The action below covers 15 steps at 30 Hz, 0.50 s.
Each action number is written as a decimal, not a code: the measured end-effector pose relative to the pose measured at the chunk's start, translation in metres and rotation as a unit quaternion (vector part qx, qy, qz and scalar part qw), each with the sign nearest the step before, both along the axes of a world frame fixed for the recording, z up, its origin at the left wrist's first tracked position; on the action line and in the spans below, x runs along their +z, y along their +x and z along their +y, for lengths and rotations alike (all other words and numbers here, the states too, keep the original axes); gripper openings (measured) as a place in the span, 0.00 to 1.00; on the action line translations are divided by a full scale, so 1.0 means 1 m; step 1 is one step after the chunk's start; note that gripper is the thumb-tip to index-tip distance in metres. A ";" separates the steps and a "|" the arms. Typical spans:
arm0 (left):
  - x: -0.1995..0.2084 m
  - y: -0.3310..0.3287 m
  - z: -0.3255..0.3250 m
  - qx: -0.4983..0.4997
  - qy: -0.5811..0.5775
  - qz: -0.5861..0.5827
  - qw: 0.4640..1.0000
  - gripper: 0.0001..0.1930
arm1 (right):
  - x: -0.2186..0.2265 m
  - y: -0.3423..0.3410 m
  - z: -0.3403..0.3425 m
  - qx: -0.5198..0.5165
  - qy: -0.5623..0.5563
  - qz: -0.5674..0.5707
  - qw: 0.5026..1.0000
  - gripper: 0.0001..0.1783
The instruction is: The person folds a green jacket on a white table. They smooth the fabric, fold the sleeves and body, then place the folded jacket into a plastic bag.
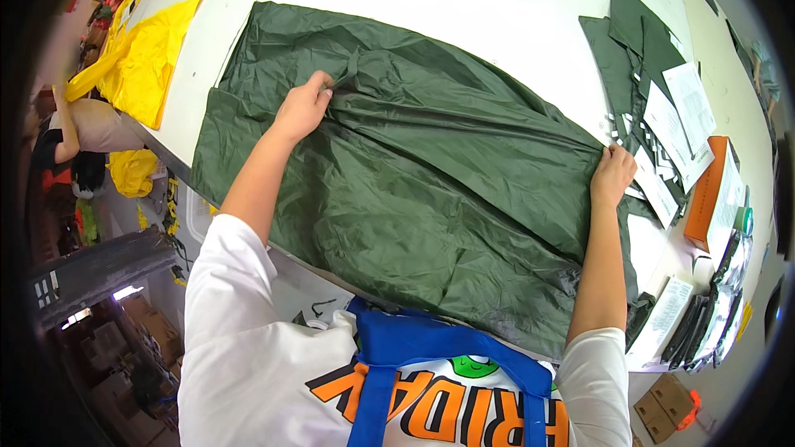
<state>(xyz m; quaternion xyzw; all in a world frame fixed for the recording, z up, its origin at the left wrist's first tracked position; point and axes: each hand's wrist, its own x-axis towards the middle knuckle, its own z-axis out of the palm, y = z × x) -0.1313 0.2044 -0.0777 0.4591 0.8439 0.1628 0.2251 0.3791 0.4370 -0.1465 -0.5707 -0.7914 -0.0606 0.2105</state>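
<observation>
Left hand (302, 108) and right hand (611, 174) pinch the green fabric (414, 199) between them.

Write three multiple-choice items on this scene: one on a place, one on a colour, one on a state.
1. Where does the yellow fabric lie?
A. at the table's left edge
B. at its right edge
C. on the floor

2. What colour is the large fabric under both hands?
A. blue
B. dark green
C. yellow

3. What is the left hand doing?
A. hanging free
B. holding scissors
C. pinching a fold of the fabric

Answers: 1 A, it drapes over the white table at left. 2 B, dark green throughout. 3 C, its fingers gather a crease, while the right hand grips the far edge.
</observation>
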 end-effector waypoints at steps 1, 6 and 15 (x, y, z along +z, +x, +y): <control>0.007 0.002 0.006 0.001 0.057 -0.022 0.998 0.17 | 0.000 0.000 -0.001 0.006 0.029 0.009 1.000 0.07; 0.031 0.057 0.074 0.014 0.135 0.021 0.990 0.18 | 0.001 0.002 -0.003 0.008 0.017 0.003 1.000 0.06; -0.031 0.002 0.143 -0.110 0.045 0.200 0.973 0.19 | 0.019 0.013 0.007 0.113 -0.083 0.029 0.990 0.10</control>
